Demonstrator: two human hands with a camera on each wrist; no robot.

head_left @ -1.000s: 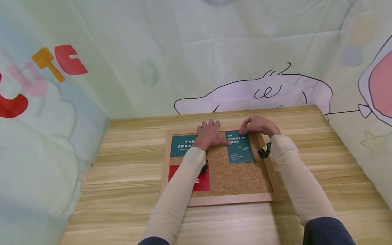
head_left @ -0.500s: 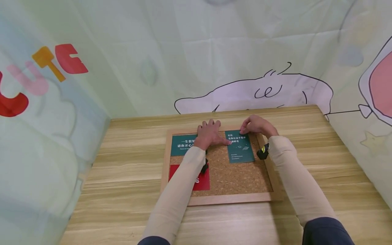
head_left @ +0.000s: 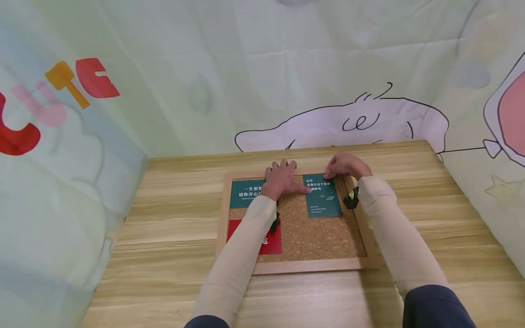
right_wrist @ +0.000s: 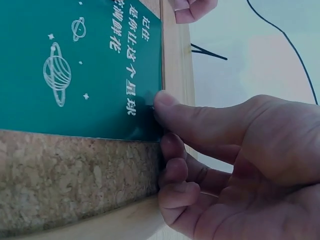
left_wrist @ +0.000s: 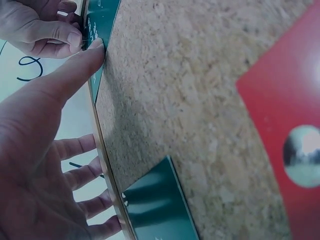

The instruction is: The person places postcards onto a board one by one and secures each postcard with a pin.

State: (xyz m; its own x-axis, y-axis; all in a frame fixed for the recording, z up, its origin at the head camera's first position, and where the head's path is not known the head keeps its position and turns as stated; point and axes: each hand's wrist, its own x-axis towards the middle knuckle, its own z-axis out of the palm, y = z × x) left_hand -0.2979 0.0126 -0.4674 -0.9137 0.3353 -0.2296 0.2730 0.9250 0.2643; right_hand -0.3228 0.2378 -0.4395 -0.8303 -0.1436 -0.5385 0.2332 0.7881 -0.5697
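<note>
A framed cork board (head_left: 324,241) lies on the table. On its upper right is an upright dark green card (head_left: 321,207) with white lettering and planet drawings. My left hand (head_left: 281,180) spreads its fingers over the board's top edge, and its thumb rests on that card's left edge. My right hand (head_left: 347,166) is at the card's top right corner, its thumb over the corner and the other fingers curled. In the right wrist view a tiny dark pin-like thing (right_wrist: 152,107) shows at the thumb tip, mostly hidden by the thumb.
Another green card (head_left: 242,196) sits at the board's upper left, partly behind my left hand. Below it is a red card (head_left: 271,243), partly hidden by my left sleeve; a shiny round silvery spot (left_wrist: 302,156) shows on it. Printed cloth (head_left: 197,114) stands behind the wooden table (head_left: 164,237).
The right wrist has shifted slightly inward, with the fingers staying at the card's corner. The left hand and the cards hold their places; the head view has moved a little.
</note>
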